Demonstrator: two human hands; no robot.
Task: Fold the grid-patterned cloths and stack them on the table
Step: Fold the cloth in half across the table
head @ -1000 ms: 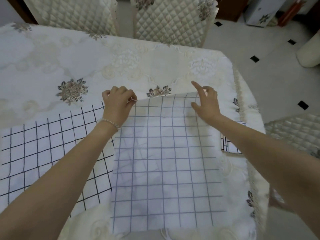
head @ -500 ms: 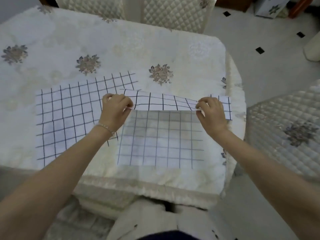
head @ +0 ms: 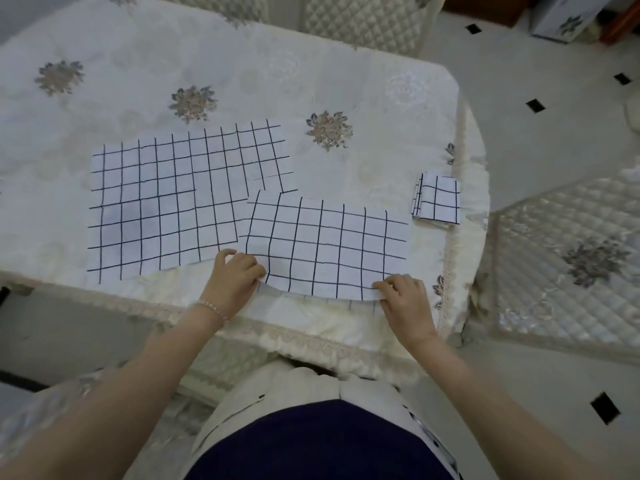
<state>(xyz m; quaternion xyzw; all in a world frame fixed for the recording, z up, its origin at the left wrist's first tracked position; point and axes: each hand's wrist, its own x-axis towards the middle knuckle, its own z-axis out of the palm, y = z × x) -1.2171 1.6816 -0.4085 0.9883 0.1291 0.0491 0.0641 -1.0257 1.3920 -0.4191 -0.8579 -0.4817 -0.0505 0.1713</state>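
A grid-patterned cloth (head: 325, 244) lies folded in half near the front edge of the table (head: 242, 64), its doubled layers meeting along the near side, where a strip of the lower layer peeks out under the upper one. The left hand (head: 233, 278) pinches the near left corner of that cloth, fingers curled with the thumb against the fabric edge, a thin bracelet (head: 213, 308) at the wrist. The right hand (head: 403, 297) pinches the near right corner the same way, fingertips pressed together on the two layers. To the left, a second grid cloth (head: 166, 202) lies spread flat and unfolded, its right edge just tucked under the folded one (the overlap is small). Well to the right, near the table's rounded corner, a small folded cloth (head: 438, 199) sits by itself. The table wears a cream cover with flower motifs, and quilted chairs (head: 568, 258) stand around it.
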